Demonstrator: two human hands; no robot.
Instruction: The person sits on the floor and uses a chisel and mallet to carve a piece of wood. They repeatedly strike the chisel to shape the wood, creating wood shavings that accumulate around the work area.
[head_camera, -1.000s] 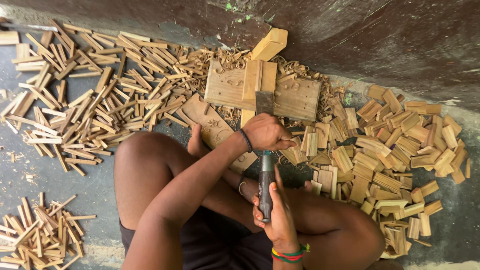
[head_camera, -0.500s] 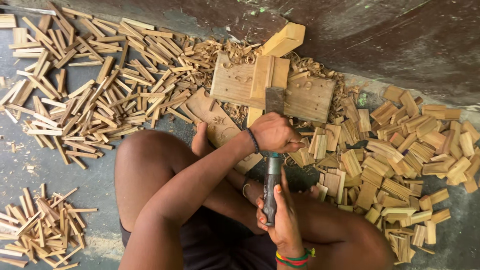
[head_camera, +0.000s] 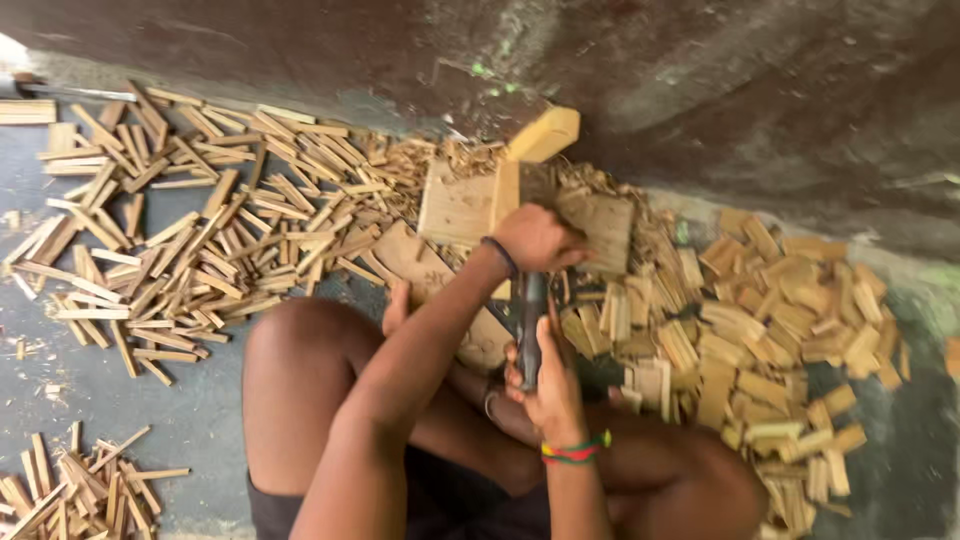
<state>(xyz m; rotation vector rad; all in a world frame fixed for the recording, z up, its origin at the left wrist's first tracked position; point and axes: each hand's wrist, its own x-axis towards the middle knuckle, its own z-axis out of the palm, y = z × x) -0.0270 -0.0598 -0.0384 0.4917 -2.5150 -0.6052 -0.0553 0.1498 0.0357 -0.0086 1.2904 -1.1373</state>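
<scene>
Left hand (head_camera: 535, 238) on upright wood piece (head_camera: 506, 195), right hand (head_camera: 545, 385) around cleaver handle (head_camera: 530, 335)

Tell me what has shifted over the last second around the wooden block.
The left hand has moved up onto the upright pale wooden piece on the flat wooden chopping block. The right hand still grips the dark tool handle. The heaps of split sticks and cut blocks are unchanged.
</scene>
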